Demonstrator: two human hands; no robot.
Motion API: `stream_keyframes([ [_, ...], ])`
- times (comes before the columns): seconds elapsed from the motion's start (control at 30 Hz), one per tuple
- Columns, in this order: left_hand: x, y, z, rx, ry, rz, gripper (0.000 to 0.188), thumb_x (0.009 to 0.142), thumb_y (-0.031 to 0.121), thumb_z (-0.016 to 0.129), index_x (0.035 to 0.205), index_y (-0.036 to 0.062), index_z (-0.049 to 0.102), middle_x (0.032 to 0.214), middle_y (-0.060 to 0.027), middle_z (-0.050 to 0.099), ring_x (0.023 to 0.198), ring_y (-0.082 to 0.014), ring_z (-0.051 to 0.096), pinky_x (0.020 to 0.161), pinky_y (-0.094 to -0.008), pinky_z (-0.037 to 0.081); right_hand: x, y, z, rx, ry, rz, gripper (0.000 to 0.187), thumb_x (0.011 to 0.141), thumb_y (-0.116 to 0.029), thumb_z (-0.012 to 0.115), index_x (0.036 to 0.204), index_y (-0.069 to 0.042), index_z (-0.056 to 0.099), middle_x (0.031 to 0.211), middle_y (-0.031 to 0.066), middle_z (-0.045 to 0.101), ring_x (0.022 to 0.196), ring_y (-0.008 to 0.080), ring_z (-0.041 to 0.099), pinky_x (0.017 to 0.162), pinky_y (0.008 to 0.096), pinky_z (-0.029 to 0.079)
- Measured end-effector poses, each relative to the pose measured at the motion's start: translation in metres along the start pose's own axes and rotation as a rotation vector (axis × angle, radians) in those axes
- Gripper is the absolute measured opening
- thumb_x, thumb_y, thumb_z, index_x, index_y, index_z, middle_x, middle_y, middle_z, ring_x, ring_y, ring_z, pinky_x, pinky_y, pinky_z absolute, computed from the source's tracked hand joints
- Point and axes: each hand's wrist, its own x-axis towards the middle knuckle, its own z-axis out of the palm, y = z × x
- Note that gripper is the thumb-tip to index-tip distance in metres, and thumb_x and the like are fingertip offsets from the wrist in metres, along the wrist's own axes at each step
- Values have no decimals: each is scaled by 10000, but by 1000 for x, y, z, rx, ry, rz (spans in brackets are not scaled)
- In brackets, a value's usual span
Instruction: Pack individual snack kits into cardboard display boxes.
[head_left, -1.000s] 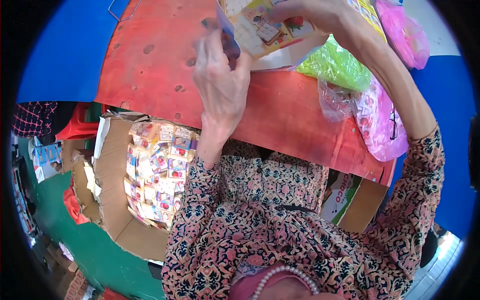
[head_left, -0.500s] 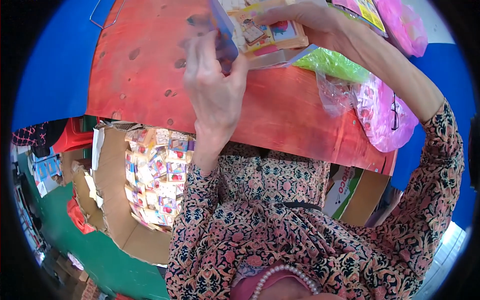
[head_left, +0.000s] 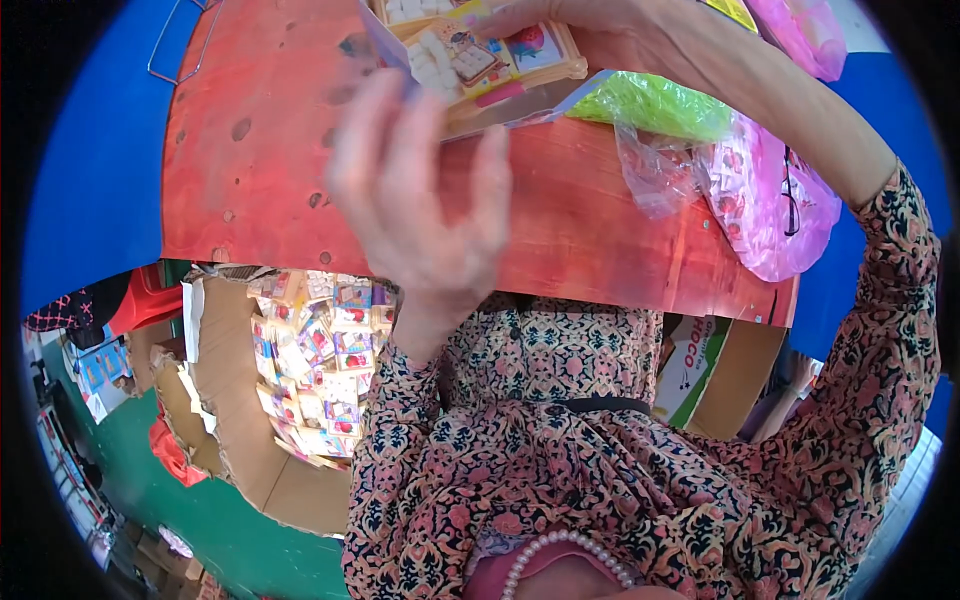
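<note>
At the top of the picture my right hand (head_left: 590,25) grips a stack of small packets (head_left: 530,45) with white pieces and a strawberry print, its thumb across the top. The packets sit in an open carton box (head_left: 540,112) with pale walls and a bluish flap. Nearer to me, my left hand (head_left: 425,205) is raised over the red table (head_left: 590,210), blurred, fingers spread and nothing visible in them. Its fingertips are close to the box's left front corner; whether they touch it I cannot tell.
Below the table's left edge stands a large brown carton (head_left: 230,390) with many loose packets (head_left: 320,370). Green plastic wrap (head_left: 650,105) and a pink bag (head_left: 770,210) with glasses (head_left: 790,195) lie at the right. A wire frame (head_left: 185,50) is at the far left.
My left hand has let go of the box's flap and come back toward me, its fingers spreading. The box, packets and right hand appear shifted left and slightly up in the picture, as the view also moved.
</note>
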Motion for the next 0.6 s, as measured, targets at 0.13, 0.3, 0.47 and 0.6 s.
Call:
stream_keyframes([
  [0.13,5,9,20,-81,-182,120,534,657,-2,716,1143,-41,497,1216,-206,453,1111,-362,462,925,-416,410,70,-49,-23,250,-42,78,438,917,-214,417,1283,25,382,1213,84,490,1183,161,451,1032,312,343],
  [0.3,0,4,48,64,-327,24,678,628,-17,726,1224,-37,403,1262,-200,396,1156,-387,415,932,-429,396,70,-34,-14,576,-110,222,463,943,-245,372,1321,20,341,1249,79,461,1213,158,426,1060,314,315],
  [0.47,-6,-9,59,183,-313,117,796,613,-21,730,1284,-33,302,1287,-206,346,1179,-409,361,948,-454,369,34,-69,-48,914,-175,370,488,969,-276,327,1360,15,300,1286,75,432,1242,155,401,1088,317,286],
  [0.6,-9,-25,70,274,-250,204,827,578,9,752,1276,-36,310,1280,-204,349,1176,-386,361,963,-445,326,43,-71,-55,830,-220,252,485,979,-306,317,1346,12,324,1261,62,448,1230,144,407,1078,319,292],
])
